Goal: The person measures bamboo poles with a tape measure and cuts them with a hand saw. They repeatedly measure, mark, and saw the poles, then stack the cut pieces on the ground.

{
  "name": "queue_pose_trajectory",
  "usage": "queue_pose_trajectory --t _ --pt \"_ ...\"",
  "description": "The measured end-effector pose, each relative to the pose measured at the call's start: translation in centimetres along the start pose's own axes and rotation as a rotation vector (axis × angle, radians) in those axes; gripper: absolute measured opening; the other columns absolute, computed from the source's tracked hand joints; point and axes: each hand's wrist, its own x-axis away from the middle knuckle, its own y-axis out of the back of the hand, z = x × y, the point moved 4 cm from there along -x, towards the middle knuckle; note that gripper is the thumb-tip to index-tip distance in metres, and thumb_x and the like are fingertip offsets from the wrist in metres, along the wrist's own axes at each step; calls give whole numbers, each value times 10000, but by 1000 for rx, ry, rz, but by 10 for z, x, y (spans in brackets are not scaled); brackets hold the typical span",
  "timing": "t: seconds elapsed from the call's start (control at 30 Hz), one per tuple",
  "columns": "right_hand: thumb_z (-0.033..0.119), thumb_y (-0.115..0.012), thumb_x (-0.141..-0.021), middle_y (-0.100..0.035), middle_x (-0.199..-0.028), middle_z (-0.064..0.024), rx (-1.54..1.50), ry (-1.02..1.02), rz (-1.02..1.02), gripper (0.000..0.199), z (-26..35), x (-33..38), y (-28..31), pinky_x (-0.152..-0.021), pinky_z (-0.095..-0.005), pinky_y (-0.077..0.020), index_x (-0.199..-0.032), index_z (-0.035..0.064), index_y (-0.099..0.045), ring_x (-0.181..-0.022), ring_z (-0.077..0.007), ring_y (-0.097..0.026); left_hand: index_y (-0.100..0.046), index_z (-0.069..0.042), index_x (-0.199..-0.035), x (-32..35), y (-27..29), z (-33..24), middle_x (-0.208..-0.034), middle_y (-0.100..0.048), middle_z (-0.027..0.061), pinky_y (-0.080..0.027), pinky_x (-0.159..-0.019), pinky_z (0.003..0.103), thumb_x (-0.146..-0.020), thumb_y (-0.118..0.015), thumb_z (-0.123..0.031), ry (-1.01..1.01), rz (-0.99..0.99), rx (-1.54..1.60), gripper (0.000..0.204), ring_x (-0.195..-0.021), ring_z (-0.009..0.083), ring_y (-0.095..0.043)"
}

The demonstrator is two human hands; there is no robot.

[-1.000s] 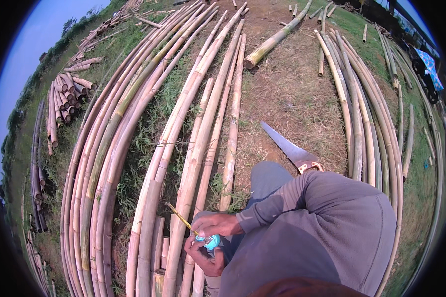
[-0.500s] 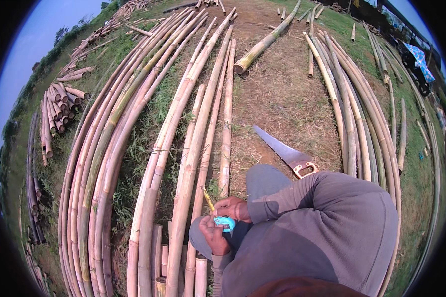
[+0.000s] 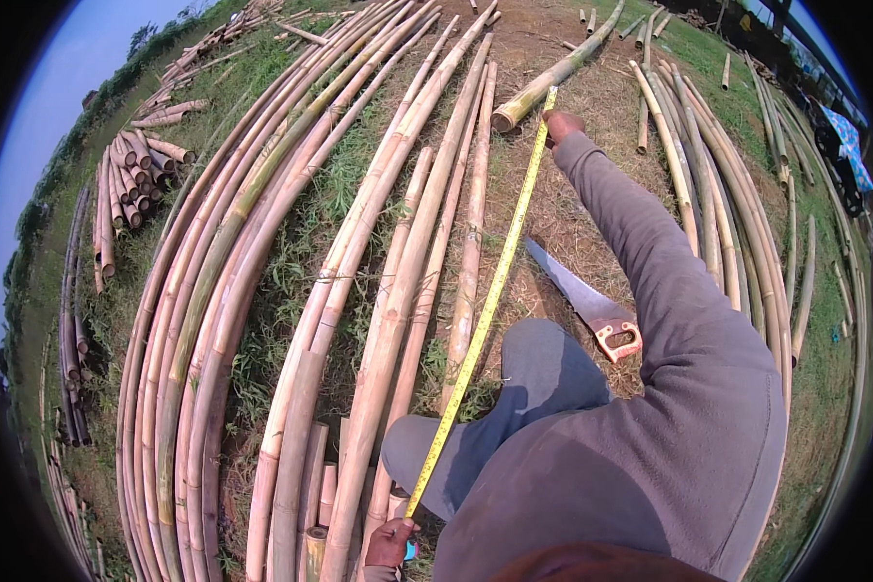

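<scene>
A tape measure's yellow blade [image 3: 476, 339] is pulled out in a long slanting line over the ground and past my bent knee. My left hand [image 3: 388, 545], low by the bamboo poles, is closed on the tape measure; only a bit of its light-blue case [image 3: 411, 550] shows. With my arm stretched far forward, my right hand [image 3: 564, 127] grips the blade close to its free end. That end lies beside the cut end of a thick greenish bamboo pole [image 3: 565, 70]; contact cannot be made out. A handsaw [image 3: 582, 294] with a light wooden handle rests on dry grass under my right arm.
Long bamboo poles [image 3: 247, 209] lie in rows on my left, with more poles [image 3: 713, 184] to the right. A stack of short bamboo pieces [image 3: 136, 175] and dark poles [image 3: 71, 320] are farther left. A blue patterned cloth [image 3: 849, 145] is at the far right.
My hands were together at the tape measure by my knee. The right hand has moved far forward with the blade, drawing it out; the left has moved down and back with the case.
</scene>
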Motion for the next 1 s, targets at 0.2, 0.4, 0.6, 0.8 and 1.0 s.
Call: queue_pose_trajectory --t 0.2,0.4,0.6,0.8,1.0 --pt "237 -598 -991 -673 -913 -31 33 -225 417 198 -115 153 -47 -710 -336 -550 -1088 91 -689 -740 -171 -632 -734 8 -885 -100 -76 -136 -790 -703 66 -502 -733 313 -1057 -550 -380 -330 4 -202 462 -775 142 -639" --pt "304 -564 -1051 -668 -945 -89 -97 -625 587 269 -222 324 -37 -753 -340 -563 -1052 46 -642 -831 -200 -665 -706 33 -872 -241 -132 -174 -808 -708 94 -488 -766 310 -1046 -545 -287 -366 138 44 399 -780 166 -642" --pt "261 -521 -1059 -672 -845 -83 -49 -468 284 245 -187 147 -65 -660 -383 -570 -1007 44 -622 -715 -189 -650 -727 17 -917 -149 -80 -123 -844 -704 57 -493 -790 295 -1044 -556 -259 -259 203 -31 348 -811 134 -635" --pt "201 -478 -1030 -555 -703 -68 -108 -305 138 177 -121 -38 -63 -500 -371 -467 -948 56 -538 -544 -177 -540 -745 23 -978 -45 -27 -69 -884 -727 72 -496 -756 274 -1033 -610 -231 -82 237 81 293 -825 114 -630" --pt "197 -476 -1054 -622 -781 -89 -150 -305 263 226 -135 99 -81 -595 -353 -549 -1006 17 -604 -639 -190 -605 -734 24 -926 -138 -75 -144 -822 -706 65 -493 -744 280 -1040 -593 -244 -183 222 52 324 -794 124 -635"
